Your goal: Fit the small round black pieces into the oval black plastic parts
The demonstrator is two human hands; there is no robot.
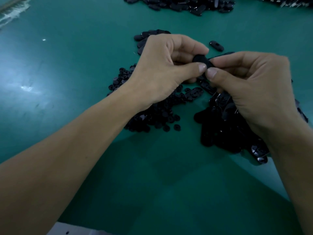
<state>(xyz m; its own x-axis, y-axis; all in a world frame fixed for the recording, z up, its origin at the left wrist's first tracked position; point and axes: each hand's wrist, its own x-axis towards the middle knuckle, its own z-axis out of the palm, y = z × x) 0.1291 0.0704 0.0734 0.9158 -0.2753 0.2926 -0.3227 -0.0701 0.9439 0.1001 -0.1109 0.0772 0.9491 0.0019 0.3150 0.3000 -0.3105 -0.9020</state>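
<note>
An oval black plastic part [202,61] is held above the green table [76,68] between both hands. My left hand [166,68] pinches it with thumb and curled fingers. My right hand [250,85] pinches its other end, thumb tip beside the left thumb. Whether a small round piece sits in it is hidden by the fingers. A heap of small round black pieces [157,116] lies under my left wrist. A heap of oval black parts [223,129] lies under my right hand.
A smaller pile of oval parts [144,39] lies behind my left hand, and a single oval part [216,45] lies apart. A large heap of oval parts [183,4] stretches along the far edge. Bare green table spreads to the left and near me.
</note>
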